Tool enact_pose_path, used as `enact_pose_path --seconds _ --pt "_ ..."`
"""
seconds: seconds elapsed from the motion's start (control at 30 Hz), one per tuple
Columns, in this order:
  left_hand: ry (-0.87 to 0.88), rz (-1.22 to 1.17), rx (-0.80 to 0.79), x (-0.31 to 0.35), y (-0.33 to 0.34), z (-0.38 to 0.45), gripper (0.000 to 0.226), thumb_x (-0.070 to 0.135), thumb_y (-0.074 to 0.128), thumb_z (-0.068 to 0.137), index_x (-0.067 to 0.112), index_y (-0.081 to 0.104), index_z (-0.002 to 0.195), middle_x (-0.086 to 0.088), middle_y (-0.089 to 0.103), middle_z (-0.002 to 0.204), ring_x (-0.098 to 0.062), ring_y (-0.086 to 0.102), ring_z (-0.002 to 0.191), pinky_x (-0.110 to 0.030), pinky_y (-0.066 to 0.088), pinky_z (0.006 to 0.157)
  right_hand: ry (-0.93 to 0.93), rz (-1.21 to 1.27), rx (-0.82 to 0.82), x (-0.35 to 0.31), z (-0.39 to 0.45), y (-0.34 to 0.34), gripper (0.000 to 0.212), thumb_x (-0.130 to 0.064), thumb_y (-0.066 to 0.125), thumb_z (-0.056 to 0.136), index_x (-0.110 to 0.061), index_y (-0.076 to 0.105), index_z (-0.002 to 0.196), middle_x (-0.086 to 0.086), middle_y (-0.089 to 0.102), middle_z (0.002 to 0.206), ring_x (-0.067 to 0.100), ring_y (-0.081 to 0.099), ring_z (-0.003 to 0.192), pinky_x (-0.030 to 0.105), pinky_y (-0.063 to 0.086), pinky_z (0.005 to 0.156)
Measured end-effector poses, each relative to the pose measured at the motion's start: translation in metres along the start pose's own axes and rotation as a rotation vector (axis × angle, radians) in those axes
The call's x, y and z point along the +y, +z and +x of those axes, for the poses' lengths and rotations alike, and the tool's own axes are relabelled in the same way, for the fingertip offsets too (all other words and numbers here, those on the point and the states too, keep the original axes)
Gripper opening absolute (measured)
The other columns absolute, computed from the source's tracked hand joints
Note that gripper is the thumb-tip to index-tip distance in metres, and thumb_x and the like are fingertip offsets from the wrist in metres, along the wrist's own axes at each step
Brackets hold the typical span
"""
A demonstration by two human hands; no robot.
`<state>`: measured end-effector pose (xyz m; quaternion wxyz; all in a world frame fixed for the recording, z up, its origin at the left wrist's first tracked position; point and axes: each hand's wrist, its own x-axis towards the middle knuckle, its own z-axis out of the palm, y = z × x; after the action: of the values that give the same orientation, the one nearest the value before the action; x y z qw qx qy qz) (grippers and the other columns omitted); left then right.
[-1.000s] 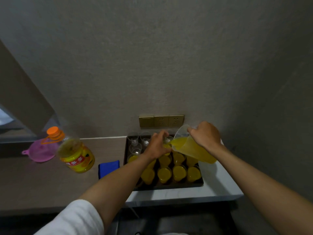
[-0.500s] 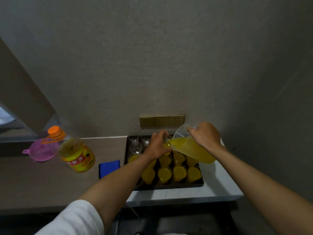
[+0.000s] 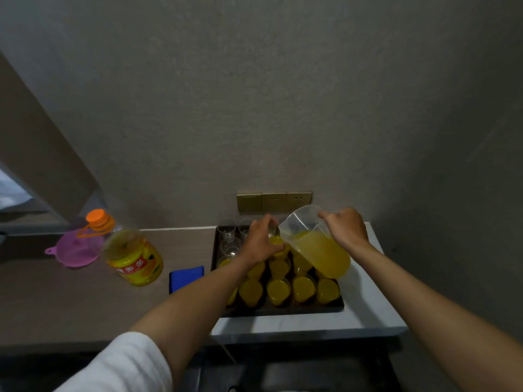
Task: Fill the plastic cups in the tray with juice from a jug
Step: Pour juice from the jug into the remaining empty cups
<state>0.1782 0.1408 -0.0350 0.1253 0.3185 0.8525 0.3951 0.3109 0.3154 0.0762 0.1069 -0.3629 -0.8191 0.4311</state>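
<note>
A clear jug [image 3: 317, 247] of juice is gripped by the right hand [image 3: 343, 229] and tilted over the tray [image 3: 283, 311] at the bench's right end. A cup [image 3: 276, 240] near the tray's back edge is held under the spout by the left hand [image 3: 259, 241].

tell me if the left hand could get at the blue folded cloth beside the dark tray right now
Probably not right away: the left hand is holding a clear plastic cup under the jug's spout. The blue folded cloth lies uncovered beside the dark tray, so the way looks free once the cup is released.
</note>
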Motion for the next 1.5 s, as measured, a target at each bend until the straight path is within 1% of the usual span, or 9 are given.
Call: enact_pose_path --seconds 0.2,0.33,0.47,0.6,0.8,0.97,1.2,1.4,1.5 --pt "-0.006 0.004 0.036 -0.008 -0.002 -0.001 0.054 0.032 0.086 0.074 0.033 0.053 0.116 0.014 0.053 0.118 -0.013 0.044 0.117 -0.033 0.047 0.096 -0.027 0.119 0.039 -0.001 0.001 0.004 0.051 -0.032 0.067 0.092 -0.019 0.047 0.047 -0.003 0.043 0.045 0.017 0.042 0.049 0.034 0.035 0.058" --pt "-0.042 0.022 0.059 -0.014 -0.005 0.000 0.053 0.030 0.086 0.075 0.029 0.053 0.117 0.006 0.053 0.121 -0.016 0.042 0.120 -0.030 0.043 0.096 -0.041 0.158 0.053 -0.001 0.002 0.010 0.050 -0.034 0.065 0.094 -0.018 0.048 0.050 -0.002 0.044 0.048 0.017 0.042 0.050 0.033 0.035 0.057" --pt "-0.095 0.024 0.065 -0.021 -0.009 0.002 0.053 0.035 0.085 0.075 0.030 0.051 0.115 0.004 0.049 0.122 -0.016 0.044 0.118 -0.033 0.047 0.094 -0.043 0.165 0.062 -0.003 0.004 0.013 0.052 -0.033 0.065 0.095 -0.019 0.046 0.049 -0.006 0.040 0.044 0.015 0.039 0.048 0.032 0.034 0.057" --pt "-0.111 0.042 0.063 -0.026 -0.012 0.004 0.054 0.037 0.084 0.076 0.027 0.051 0.118 0.001 0.050 0.124 -0.015 0.041 0.116 -0.029 0.042 0.091 -0.035 0.169 0.057 -0.004 0.007 0.016 0.052 -0.033 0.065 0.095 -0.019 0.047 0.049 -0.005 0.041 0.045 0.015 0.040 0.048 0.032 0.035 0.057" --pt "-0.137 0.093 0.053 -0.037 -0.009 0.011 0.059 0.029 0.086 0.074 0.023 0.050 0.120 0.004 0.047 0.122 -0.016 0.040 0.117 -0.027 0.040 0.089 -0.014 0.163 0.069 -0.007 0.012 0.018 0.055 -0.032 0.065 0.095 -0.020 0.042 0.047 -0.010 0.038 0.041 0.014 0.038 0.047 0.032 0.032 0.054" --pt "-0.159 0.147 0.026 -0.045 -0.005 0.019 0.062 0.032 0.086 0.072 0.022 0.051 0.122 -0.001 0.049 0.129 -0.020 0.042 0.121 -0.036 0.047 0.096 0.002 0.179 0.066 -0.004 0.018 0.021 0.052 -0.033 0.066 0.095 -0.020 0.045 0.049 -0.006 0.041 0.045 0.016 0.041 0.050 0.032 0.034 0.056" --pt "-0.168 0.201 -0.034 -0.058 0.001 0.025 0.070 0.035 0.086 0.071 0.023 0.050 0.130 -0.002 0.046 0.137 -0.024 0.040 0.129 -0.044 0.048 0.101 0.024 0.218 0.059 0.002 0.025 0.027 0.045 -0.036 0.066 0.094 -0.017 0.050 0.056 -0.001 0.044 0.052 0.016 0.043 0.053 0.033 0.036 0.058" --pt "-0.211 0.225 -0.056 -0.063 0.006 0.030 0.064 0.035 0.087 0.071 0.022 0.051 0.123 -0.002 0.046 0.132 -0.023 0.040 0.124 -0.033 0.045 0.091 0.037 0.230 0.054 0.006 0.025 0.031 0.045 -0.035 0.066 0.095 -0.016 0.053 0.056 -0.002 0.045 0.050 0.015 0.043 0.052 0.033 0.036 0.058" --pt "-0.226 0.251 -0.065 -0.066 0.008 0.031 0.066 0.036 0.088 0.069 0.023 0.051 0.122 -0.003 0.046 0.133 -0.024 0.042 0.125 -0.033 0.045 0.092 0.040 0.228 0.056 0.006 0.025 0.032 0.046 -0.032 0.066 0.095 -0.016 0.052 0.055 -0.002 0.045 0.050 0.014 0.042 0.051 0.031 0.035 0.057"
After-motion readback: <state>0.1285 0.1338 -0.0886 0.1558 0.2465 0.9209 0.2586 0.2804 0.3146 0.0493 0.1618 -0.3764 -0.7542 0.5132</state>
